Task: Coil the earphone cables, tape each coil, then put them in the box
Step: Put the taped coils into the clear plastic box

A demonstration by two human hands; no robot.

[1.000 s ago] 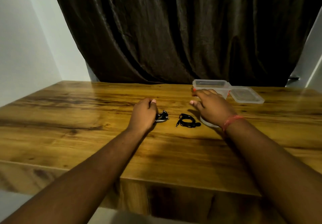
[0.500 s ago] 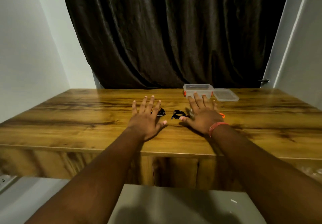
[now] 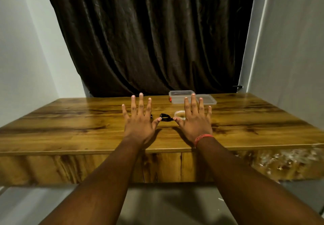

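My left hand (image 3: 140, 119) and my right hand (image 3: 195, 119) are held flat above the wooden table (image 3: 70, 119), fingers spread, holding nothing. Between the two thumbs lies a coiled black earphone cable (image 3: 164, 117). A second black earphone is almost fully hidden behind my left hand, with only a sliver showing at its right edge (image 3: 151, 115). A clear tape roll (image 3: 179, 114) lies just left of my right hand's fingers. The clear plastic box (image 3: 178, 96) stands at the back of the table, its lid (image 3: 210, 100) lying beside it on the right.
A dark curtain (image 3: 149, 40) hangs behind the table, with white walls on both sides. The table's front edge runs just below my wrists. A red band sits on my right wrist (image 3: 203, 137).
The camera has pulled back and tilted up. My left hand let go of the earphone and both hands spread flat, lifted above the table.
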